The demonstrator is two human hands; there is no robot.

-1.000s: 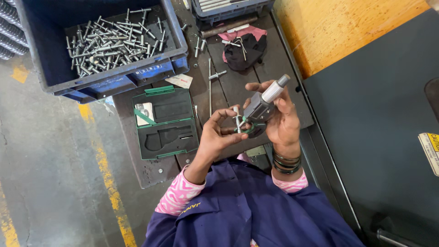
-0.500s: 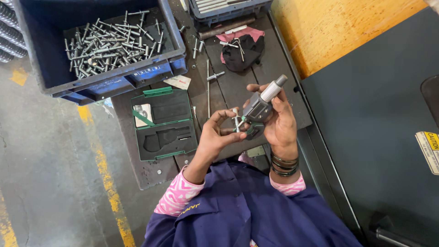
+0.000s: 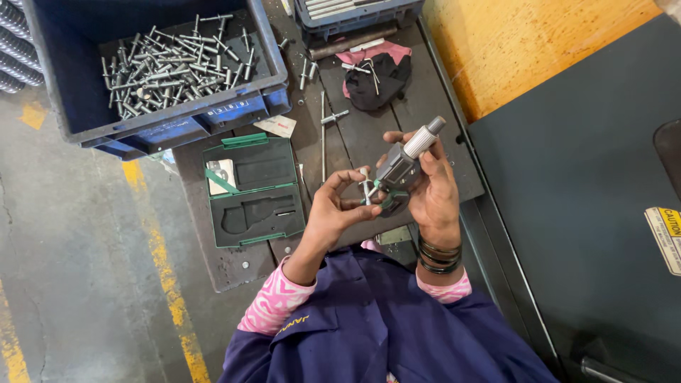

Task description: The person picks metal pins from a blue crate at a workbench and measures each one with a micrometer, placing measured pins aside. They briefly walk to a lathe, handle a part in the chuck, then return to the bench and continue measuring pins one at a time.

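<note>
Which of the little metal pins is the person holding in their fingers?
The one pinched upright in the left hand, set against the micrometer. The others lie loose in the blue bin or on the bench.

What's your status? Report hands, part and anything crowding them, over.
Right hand grips micrometer. Left hand holds small metal pin at its measuring end. Open green case lies left on the bench, apart. Nothing crowds the hands.

Micrometer tilt eases, hands sit slightly lower in view

Right hand tips the micrometer a bit flatter than a second ago, thimble end drifting right. Left hand shifts its fingers on the small pin at the anvil. View itself nudges, blue bin sliding slightly left.
</note>
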